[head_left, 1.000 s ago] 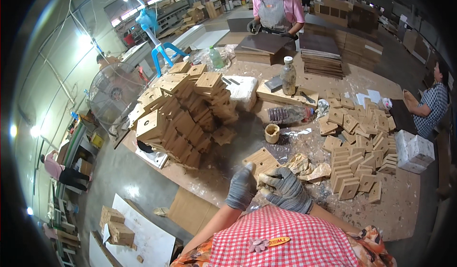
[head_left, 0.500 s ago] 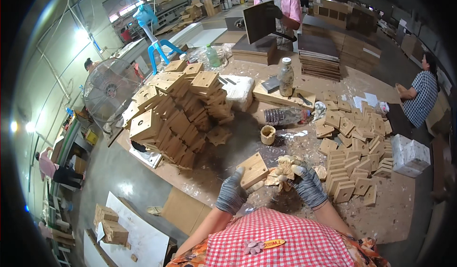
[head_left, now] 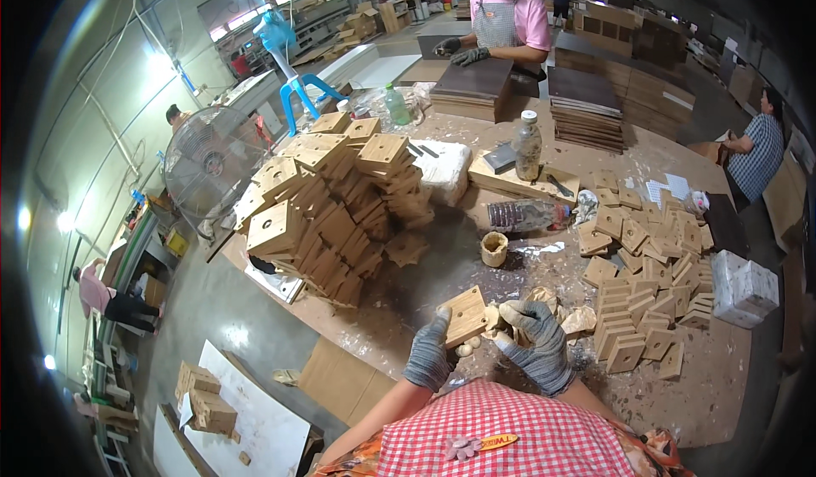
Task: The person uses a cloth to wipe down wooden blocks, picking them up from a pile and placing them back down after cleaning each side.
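Note:
My left hand point(head_left: 431, 354), in a grey knit glove, grips the edge of a flat square wooden block point(head_left: 466, 314) with small holes. My gloved right hand point(head_left: 541, 347) is at the block's right side, its fingers bent inward; whatever is between them is hidden. A crumpled beige cloth point(head_left: 542, 296) shows just behind that hand, and I cannot tell whether the hand still touches it. More crumpled cloth point(head_left: 580, 320) lies on the table beside it. Beyond the held block stands a small round cup point(head_left: 494, 249) with a crusted rim.
A tall stack of wooden blocks point(head_left: 319, 213) rises at the left; many more blocks point(head_left: 642, 307) cover the right side. Behind the cup are a lying plastic bottle point(head_left: 527, 216) and an upright jar point(head_left: 528, 147). A co-worker point(head_left: 501, 31) stands across the worktable point(head_left: 680, 400) at stacked dark panels.
My right hand has come closer to the block, and the cloth now sits behind it. The co-worker's panel has gone down onto the stack. The view has shifted slightly.

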`<state>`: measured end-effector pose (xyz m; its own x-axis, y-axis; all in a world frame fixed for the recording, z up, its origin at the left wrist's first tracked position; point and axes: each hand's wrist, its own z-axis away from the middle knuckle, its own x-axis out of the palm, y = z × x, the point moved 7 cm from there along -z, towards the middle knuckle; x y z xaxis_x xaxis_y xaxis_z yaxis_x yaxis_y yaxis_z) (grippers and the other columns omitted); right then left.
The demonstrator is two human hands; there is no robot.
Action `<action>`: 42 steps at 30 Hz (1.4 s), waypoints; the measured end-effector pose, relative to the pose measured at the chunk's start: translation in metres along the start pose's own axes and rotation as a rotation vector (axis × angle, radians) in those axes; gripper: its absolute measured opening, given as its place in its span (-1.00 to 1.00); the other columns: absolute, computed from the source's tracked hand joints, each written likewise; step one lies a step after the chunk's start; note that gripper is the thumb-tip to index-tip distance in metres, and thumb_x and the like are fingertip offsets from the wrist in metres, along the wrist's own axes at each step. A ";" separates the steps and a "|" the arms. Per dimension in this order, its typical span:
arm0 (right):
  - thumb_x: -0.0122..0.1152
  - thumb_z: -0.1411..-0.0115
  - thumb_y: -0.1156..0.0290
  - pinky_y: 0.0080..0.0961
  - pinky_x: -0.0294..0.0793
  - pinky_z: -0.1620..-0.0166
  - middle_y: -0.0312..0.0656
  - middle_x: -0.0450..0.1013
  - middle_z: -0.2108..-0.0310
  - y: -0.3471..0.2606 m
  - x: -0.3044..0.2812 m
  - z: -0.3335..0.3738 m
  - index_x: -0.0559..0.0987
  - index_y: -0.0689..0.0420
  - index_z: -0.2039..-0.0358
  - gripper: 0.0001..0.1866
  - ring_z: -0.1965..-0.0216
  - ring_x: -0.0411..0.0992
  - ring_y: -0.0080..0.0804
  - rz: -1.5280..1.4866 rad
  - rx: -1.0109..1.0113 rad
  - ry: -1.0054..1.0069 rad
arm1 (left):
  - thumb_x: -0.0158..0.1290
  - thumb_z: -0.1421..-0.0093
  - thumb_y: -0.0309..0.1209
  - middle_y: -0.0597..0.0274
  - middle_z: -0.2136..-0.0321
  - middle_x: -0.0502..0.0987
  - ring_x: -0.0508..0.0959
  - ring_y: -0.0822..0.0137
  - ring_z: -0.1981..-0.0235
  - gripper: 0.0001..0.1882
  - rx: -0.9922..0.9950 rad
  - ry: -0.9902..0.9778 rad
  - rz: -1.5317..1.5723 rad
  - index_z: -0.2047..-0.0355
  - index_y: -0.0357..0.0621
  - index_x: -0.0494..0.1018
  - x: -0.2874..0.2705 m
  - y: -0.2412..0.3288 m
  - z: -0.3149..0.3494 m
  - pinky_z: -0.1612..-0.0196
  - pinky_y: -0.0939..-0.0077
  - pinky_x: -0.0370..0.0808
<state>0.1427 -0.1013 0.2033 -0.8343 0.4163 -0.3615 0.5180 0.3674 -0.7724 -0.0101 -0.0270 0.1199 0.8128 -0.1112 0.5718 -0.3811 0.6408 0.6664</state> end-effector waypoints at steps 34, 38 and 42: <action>0.12 -0.12 0.46 -0.42 0.34 -0.03 -0.11 0.35 0.05 -0.004 -0.035 -0.013 0.49 0.18 0.06 -0.67 0.02 0.34 -0.27 -0.158 -0.020 -0.002 | -0.08 -0.27 -0.16 0.14 0.30 0.50 0.54 0.37 0.40 -0.58 0.326 -0.333 -0.510 0.01 -0.21 0.30 0.031 0.025 0.026 0.38 0.54 0.48; 0.11 -0.12 0.48 -0.44 0.34 -0.04 -0.13 0.35 0.07 0.020 -0.033 -0.011 0.50 0.19 0.06 -0.67 0.04 0.35 -0.30 -0.200 0.056 0.000 | -0.07 -0.27 -0.19 0.17 0.31 0.50 0.51 0.40 0.41 -0.61 0.287 -0.370 -0.511 0.02 -0.20 0.32 0.027 0.025 0.030 0.33 0.55 0.46; 0.11 -0.10 0.53 -0.48 0.35 -0.04 -0.17 0.35 0.08 0.017 -0.039 -0.006 0.52 0.18 0.08 -0.68 0.05 0.36 -0.37 -0.442 0.184 0.070 | -0.04 -0.26 -0.20 0.17 0.33 0.50 0.50 0.41 0.41 -0.64 0.307 -0.377 -0.580 0.07 -0.20 0.33 0.036 0.028 0.036 0.29 0.53 0.44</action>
<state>0.1855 -0.1064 0.2079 -0.9489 0.3111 0.0535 0.0693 0.3709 -0.9261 -0.0068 -0.0408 0.1764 0.7355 -0.6539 0.1774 -0.0890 0.1662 0.9821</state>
